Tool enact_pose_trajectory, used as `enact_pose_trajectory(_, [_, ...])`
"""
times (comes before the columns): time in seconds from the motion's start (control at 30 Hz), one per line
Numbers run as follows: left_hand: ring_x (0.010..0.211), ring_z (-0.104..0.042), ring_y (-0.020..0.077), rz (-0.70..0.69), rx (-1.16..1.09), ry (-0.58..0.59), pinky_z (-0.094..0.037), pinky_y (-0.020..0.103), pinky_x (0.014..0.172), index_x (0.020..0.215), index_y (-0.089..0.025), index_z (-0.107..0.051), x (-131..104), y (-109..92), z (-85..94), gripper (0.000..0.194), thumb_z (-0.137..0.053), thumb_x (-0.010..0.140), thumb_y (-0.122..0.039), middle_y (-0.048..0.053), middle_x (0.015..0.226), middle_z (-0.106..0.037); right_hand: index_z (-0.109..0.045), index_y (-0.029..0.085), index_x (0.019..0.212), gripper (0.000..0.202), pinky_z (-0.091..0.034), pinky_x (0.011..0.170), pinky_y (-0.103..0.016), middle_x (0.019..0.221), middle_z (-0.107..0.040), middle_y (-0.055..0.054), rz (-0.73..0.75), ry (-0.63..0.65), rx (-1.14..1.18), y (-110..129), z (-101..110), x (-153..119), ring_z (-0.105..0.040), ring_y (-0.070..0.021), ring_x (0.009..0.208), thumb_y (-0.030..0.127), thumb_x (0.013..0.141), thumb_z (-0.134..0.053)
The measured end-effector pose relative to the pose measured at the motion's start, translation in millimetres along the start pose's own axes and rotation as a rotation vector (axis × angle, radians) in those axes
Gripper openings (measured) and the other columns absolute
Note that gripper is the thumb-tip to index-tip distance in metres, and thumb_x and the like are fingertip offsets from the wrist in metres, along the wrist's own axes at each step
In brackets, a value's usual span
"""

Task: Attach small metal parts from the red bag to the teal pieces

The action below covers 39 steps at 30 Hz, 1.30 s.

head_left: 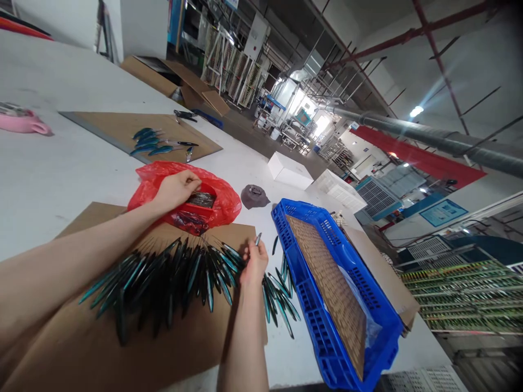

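The left hand [178, 190] is above the red bag [143, 182], fingers curled — I cannot tell if they hold something. The right hand [254, 262] pinches a small slim piece [258, 238] between fingertips, beside the pile of dark-green pieces [180, 277] on cardboard [183, 354].

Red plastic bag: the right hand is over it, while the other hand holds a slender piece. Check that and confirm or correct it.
Not quite: the head view shows the left hand over the red plastic bag, not the right. The other hand, the right hand, does hold a slender piece.
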<state>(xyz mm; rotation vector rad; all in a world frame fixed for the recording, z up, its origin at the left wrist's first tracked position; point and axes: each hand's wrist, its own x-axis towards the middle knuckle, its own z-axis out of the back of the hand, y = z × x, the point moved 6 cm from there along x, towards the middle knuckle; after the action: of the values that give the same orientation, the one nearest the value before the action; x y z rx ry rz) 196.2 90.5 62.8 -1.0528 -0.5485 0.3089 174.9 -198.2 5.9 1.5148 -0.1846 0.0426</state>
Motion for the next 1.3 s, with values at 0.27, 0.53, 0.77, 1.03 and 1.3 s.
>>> enact_pose_trajectory(0.27, [0.071,-0.060,0.0122,0.186,-0.531,0.495,-0.047,0.024,0.065,0.081,-0.016,-0.047,-98,-45,-51.6,0.029,-0.057,0.070,-0.041,0.001,0.072,-0.062,-0.052,0.013,0.095,0.039,-0.030,0.044,-0.017,0.072,-0.057,0.001,-0.126,0.101,0.304,1,-41,-30,-0.043,-0.0051,0.053,0.039,0.066,-0.059])
enact_pose_trajectory(0.53, [0.064,-0.057,0.0105,0.183,-0.485,0.584,-0.047,0.023,0.063,0.078,-0.015,-0.048,-115,-47,-72.0,0.023,-0.055,0.070,-0.036,-0.001,0.067,-0.059,-0.056,0.016,0.086,0.029,-0.031,0.047,-0.018,0.069,-0.057,0.002,-0.172,0.072,0.391,-3,-32,-38,-0.043,-0.0060,0.054,0.031,0.063,-0.063])
enact_pose_trajectory(0.77, [0.059,-0.055,0.0099,0.129,-0.551,0.757,-0.042,0.020,0.057,0.075,-0.014,-0.051,-128,-56,-81.8,0.019,-0.053,0.070,-0.033,-0.002,0.063,-0.058,-0.057,0.016,0.086,0.029,-0.032,0.049,-0.018,0.062,-0.052,0.005,-0.174,0.048,0.416,-3,-28,-39,-0.041,-0.0055,0.054,0.031,0.062,-0.064])
enact_pose_trajectory(1.03, [0.067,-0.056,0.0105,0.039,-0.417,0.573,-0.043,0.020,0.062,0.075,-0.014,-0.052,-122,-62,-63.9,0.012,-0.048,0.074,-0.025,0.000,0.072,-0.060,-0.058,0.014,0.091,0.034,-0.040,0.055,-0.022,0.073,-0.061,-0.001,-0.140,0.028,0.243,-8,-20,-39,-0.050,-0.0085,0.059,0.034,0.064,-0.061])
enact_pose_trajectory(1.3, [0.061,-0.057,0.0102,0.139,-0.801,0.537,-0.047,0.023,0.057,0.079,-0.014,-0.047,-126,-60,-64.9,0.013,-0.051,0.074,-0.025,0.003,0.074,-0.060,-0.050,0.012,0.116,0.050,-0.045,0.072,-0.027,0.098,-0.063,-0.009,-0.036,0.096,-0.006,5,-25,-48,-0.058,-0.0168,0.083,0.039,0.074,-0.052])
